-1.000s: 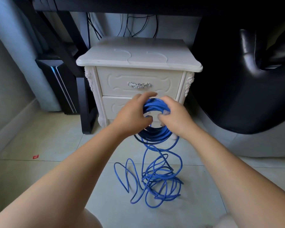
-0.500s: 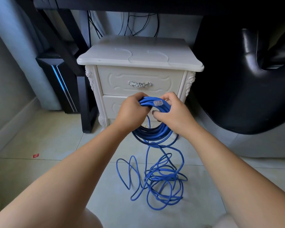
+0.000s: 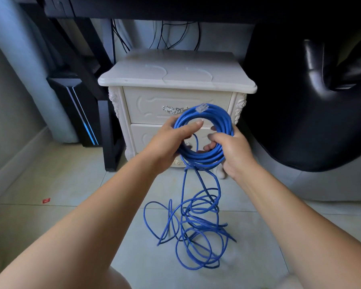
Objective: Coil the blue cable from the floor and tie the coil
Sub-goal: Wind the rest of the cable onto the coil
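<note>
Head view. At far left a red scrap (image 3: 46, 200) lies on the tiled floor (image 3: 75, 180), with a computer tower (image 3: 79, 113) standing behind it under the desk.

In the centre, before a white nightstand (image 3: 175, 80), the blue cable (image 3: 219, 119) is partly wound into a coil (image 3: 202, 157) held in the air between both hands. The left hand (image 3: 167, 147) grasps the coil's left side, thumb laid across the front of the turns. The right hand (image 3: 233, 151) clasps the lower right side, fingers curled through the opening. A clear plug (image 3: 203, 107) sits at the top of the ring. From the coil's underside two or three strands drop to the loose loops (image 3: 200, 209), which lie tangled on the floor, well apart from the hands. A black padded seat (image 3: 300, 122) fills the right.

Risks, as judged:
- The floor loops cross one another, so drawing them up quickly could pull a knot tight or kink the cable.
- The plug end is not visibly pinned, so it may spring free and loosen the outer turns.
- Shifting grip to add a turn could let the ring fan out.

Against the frame half a second earlier, the coil now faces the camera as an open ring. The hands are wider apart on opposite sides, and the floor heap appears little altered.
</note>
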{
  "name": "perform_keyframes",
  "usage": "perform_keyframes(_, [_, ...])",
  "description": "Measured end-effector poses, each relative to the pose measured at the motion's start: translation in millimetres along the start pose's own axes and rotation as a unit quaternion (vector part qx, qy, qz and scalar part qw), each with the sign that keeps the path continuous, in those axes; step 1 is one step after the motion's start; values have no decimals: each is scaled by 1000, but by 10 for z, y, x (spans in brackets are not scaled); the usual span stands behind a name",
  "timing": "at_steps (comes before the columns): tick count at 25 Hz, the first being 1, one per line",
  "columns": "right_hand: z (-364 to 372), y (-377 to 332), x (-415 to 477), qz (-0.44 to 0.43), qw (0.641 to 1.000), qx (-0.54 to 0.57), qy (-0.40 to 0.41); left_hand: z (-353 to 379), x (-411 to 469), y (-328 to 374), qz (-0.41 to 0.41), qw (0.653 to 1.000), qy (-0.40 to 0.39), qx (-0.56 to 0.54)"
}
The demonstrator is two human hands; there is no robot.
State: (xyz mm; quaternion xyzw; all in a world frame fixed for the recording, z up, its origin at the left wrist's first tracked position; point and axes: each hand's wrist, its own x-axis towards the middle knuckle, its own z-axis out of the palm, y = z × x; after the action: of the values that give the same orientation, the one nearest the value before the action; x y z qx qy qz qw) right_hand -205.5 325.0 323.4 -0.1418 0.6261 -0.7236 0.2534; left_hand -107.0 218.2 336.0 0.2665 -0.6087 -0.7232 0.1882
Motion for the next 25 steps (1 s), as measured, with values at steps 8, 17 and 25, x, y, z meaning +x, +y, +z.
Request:
perform_keyframes(8, [-108, 1, 142, 28, 979, 178, 94, -140, 14, -207, -140, 976, -130, 104])
perform_keyframes(17, [-136, -15, 148, 36, 966, 234, 98, 245, -32, -546, -86, 981, -32, 170])
perform_keyframes(25, [-385, -61, 129, -96, 977, -160, 104, -153, 95, -199, -93, 995, -20, -4])
